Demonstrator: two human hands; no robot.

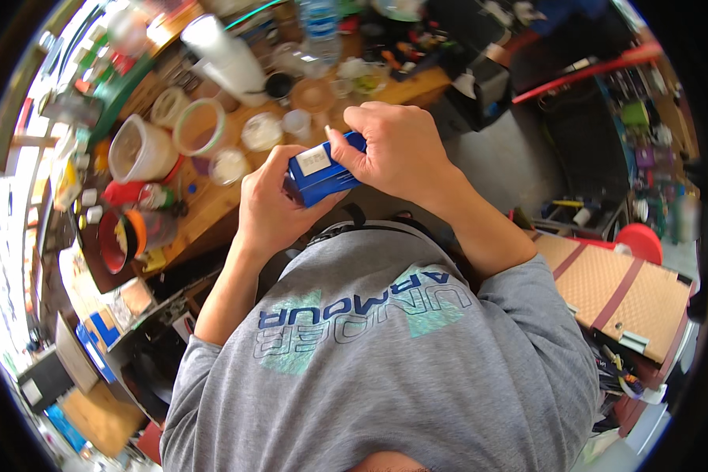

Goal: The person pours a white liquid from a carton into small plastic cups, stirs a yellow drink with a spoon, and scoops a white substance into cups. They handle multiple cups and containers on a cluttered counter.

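Note:
A small blue box (329, 182) with a white printed sticker is held up in front of my body, tilted, near the edge of a wooden bench. My left hand (277, 203) grips its left side and underside, the thumb along the top edge. Around the box's right end, my right hand (392, 144) has its thumb on the upper face and its fingers curled. A small pale tip shows just beyond the box, beside the right thumb; what it is I cannot tell. The box's far end is partly hidden by the right hand.
The wooden bench (203, 212) bears a white plastic tub (138, 150), lidded cups, a white cylinder (227, 59), a clear water bottle (320, 29) and an orange-rimmed container (147, 230). At the right lies a tan quilted case (625, 289). A black bin (478, 94) stands beyond the bench's end.

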